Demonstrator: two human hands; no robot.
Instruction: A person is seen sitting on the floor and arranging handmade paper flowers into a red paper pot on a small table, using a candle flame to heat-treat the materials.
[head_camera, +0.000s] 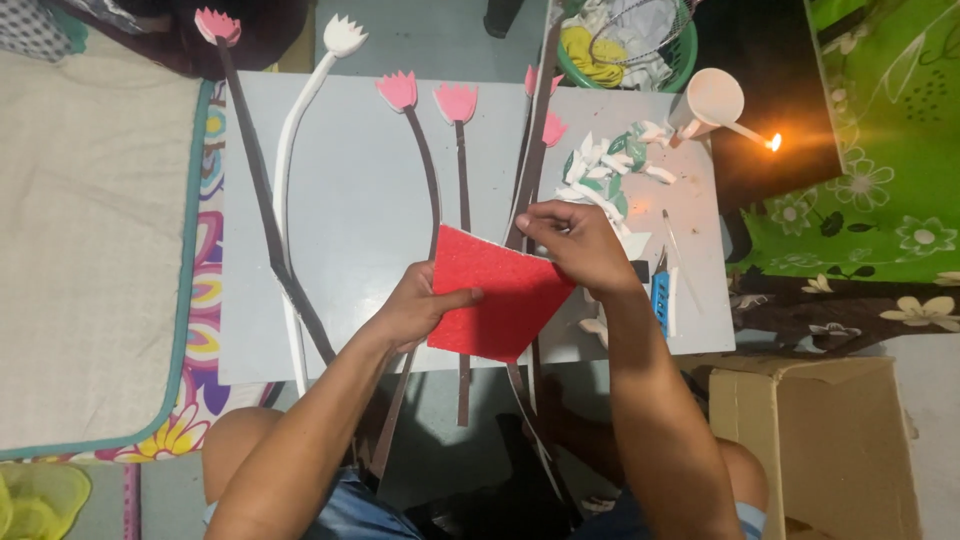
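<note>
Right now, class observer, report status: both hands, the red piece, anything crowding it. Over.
Left hand and right hand both grip red foam sheet. Sheet held above grey board. Paper flower stems and scraps lie close beneath.

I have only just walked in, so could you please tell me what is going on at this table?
A person is holding a red foam sheet in both hands above a grey board. The left hand grips its left edge and the right hand pinches its top right corner. On the board lie long-stemmed craft flowers with pink heads, one white flower, a heap of white and green scraps and a blue cutter. A candle flame burns beside a white cup.
</note>
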